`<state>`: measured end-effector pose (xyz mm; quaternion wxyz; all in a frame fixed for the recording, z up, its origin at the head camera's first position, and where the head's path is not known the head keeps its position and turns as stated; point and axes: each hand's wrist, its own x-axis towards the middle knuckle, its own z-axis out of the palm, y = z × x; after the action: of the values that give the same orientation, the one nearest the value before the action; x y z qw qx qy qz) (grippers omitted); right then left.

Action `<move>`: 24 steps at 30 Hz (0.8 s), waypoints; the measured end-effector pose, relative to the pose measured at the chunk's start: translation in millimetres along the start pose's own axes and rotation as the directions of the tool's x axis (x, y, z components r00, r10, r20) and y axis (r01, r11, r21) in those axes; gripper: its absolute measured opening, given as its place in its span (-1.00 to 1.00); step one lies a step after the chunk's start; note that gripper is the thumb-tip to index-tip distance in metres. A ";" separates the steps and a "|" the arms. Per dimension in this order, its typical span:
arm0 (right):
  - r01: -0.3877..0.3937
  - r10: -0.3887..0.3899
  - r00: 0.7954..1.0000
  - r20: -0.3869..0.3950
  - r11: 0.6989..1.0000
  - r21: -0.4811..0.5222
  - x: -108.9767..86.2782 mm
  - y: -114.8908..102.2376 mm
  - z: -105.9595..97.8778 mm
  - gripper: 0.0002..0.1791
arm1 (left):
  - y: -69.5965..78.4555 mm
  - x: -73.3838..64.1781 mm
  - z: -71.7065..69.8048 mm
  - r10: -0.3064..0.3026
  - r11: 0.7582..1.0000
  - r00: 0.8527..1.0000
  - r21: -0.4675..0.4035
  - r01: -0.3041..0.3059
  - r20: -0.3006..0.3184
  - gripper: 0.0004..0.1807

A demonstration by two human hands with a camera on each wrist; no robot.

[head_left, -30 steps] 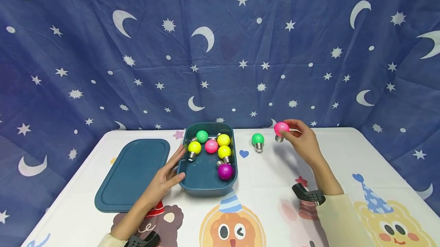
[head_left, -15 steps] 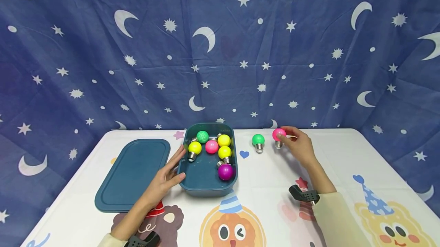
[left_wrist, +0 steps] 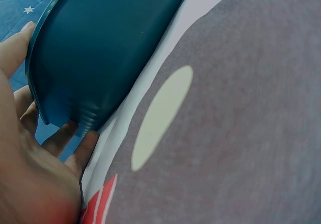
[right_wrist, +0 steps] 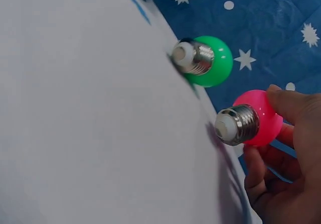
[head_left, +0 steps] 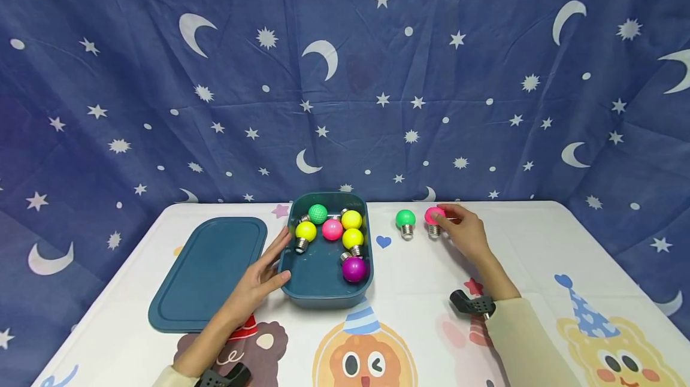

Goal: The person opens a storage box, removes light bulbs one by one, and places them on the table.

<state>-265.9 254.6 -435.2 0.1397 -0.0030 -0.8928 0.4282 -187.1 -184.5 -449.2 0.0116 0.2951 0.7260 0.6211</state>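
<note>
My right hand (head_left: 465, 232) pinches a pink light bulb (right_wrist: 265, 118) by its round globe, the metal screw base pointing toward me. Just left of it a green bulb (head_left: 405, 219) lies on the table, its base facing the same way. My left hand (head_left: 259, 282) rests against the left side of a dark teal box (head_left: 326, 301), thumb at the near corner and fingers along the wall. In the left wrist view its fingertips touch the box's outer wall (left_wrist: 100, 43). Inside are yellow bulbs (head_left: 352, 219), a pink bulb (head_left: 332, 229), a textured green bulb (head_left: 317, 214) and a purple bulb (head_left: 353, 269).
A flat teal lid (head_left: 210, 273) lies on the table left of the box. The white tablecloth (head_left: 409, 291) carries cartoon prints. A blue curtain (head_left: 345, 75) with moons and stars hangs behind the table's far edge.
My right hand has lowered the pink bulb and brought it slightly left, closer to the green bulb on the table. The left hand and the box have stayed in place.
</note>
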 end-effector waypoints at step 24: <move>-0.012 0.016 0.999 0.034 0.995 -0.104 2.3 7.2 15.0 -0.44 | -3.3 0.9 -1.5 0.004 1.000 1.000 0.020 -0.004 -0.003 -0.28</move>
<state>-272.7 248.0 -449.1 0.1206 -0.0092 -0.9161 0.3823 -189.8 -185.6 -451.5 0.0064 0.2958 0.7317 0.6140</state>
